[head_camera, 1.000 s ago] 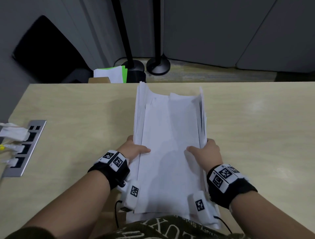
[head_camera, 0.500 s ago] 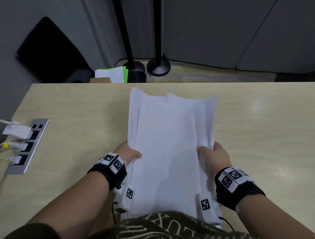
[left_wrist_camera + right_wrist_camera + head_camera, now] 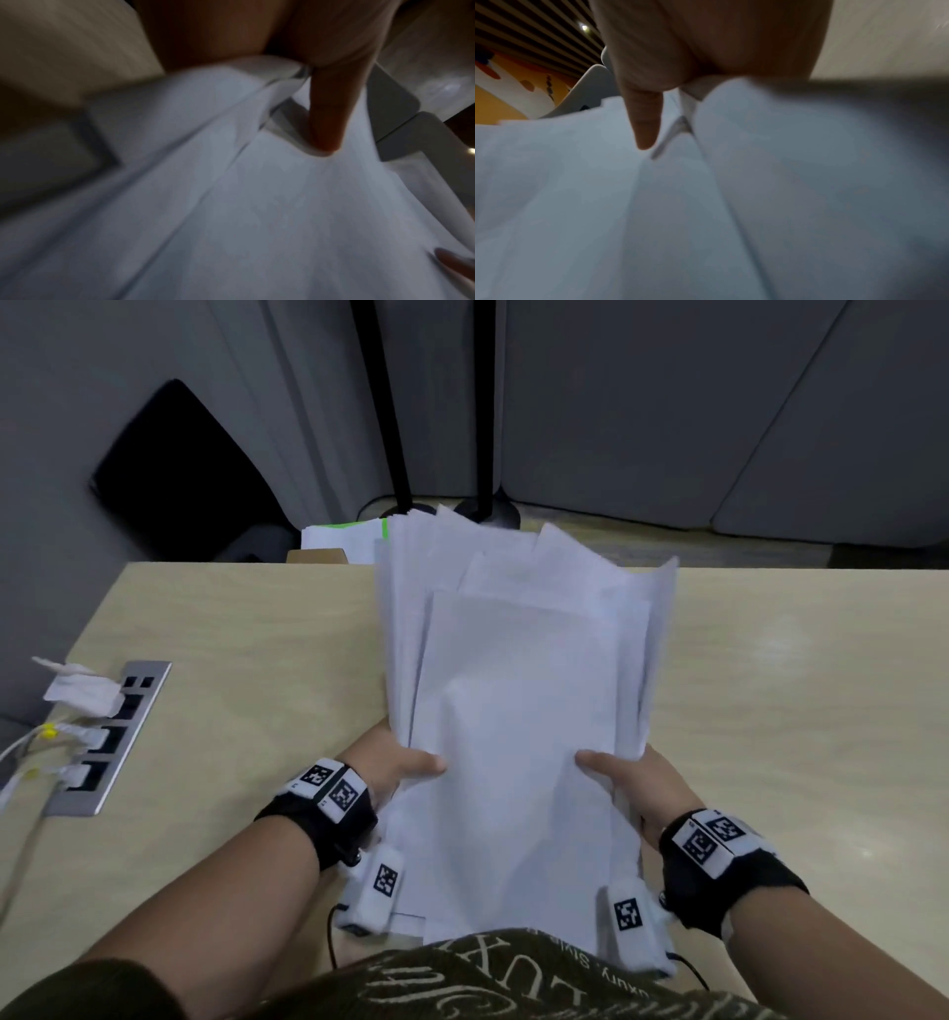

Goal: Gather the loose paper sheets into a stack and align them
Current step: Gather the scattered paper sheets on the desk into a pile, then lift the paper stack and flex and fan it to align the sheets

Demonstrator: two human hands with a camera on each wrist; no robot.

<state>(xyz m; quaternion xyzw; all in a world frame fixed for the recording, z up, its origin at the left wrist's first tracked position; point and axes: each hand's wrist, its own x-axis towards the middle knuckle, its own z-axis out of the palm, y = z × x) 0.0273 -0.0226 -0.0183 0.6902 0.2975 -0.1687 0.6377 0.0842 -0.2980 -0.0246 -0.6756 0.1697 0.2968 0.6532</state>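
A loose bundle of white paper sheets is held up over the wooden table, its far ends uneven and fanned. My left hand grips the bundle's left edge, thumb on top. My right hand grips the right edge in the same way. In the left wrist view the paper sheets fill the frame, with the left thumb pressed on them. The right wrist view shows the right thumb on the paper sheets. The fingers under the sheets are hidden.
A metal socket strip with white plugs and cables sits in the table's left side. Beyond the far edge lie white and green papers and two black stand bases. Grey partitions stand behind.
The bundle has risen off the table and tilted toward me, its far end now reaching past the table's far edge. The sheets have spread wider. Both hands keep their hold.
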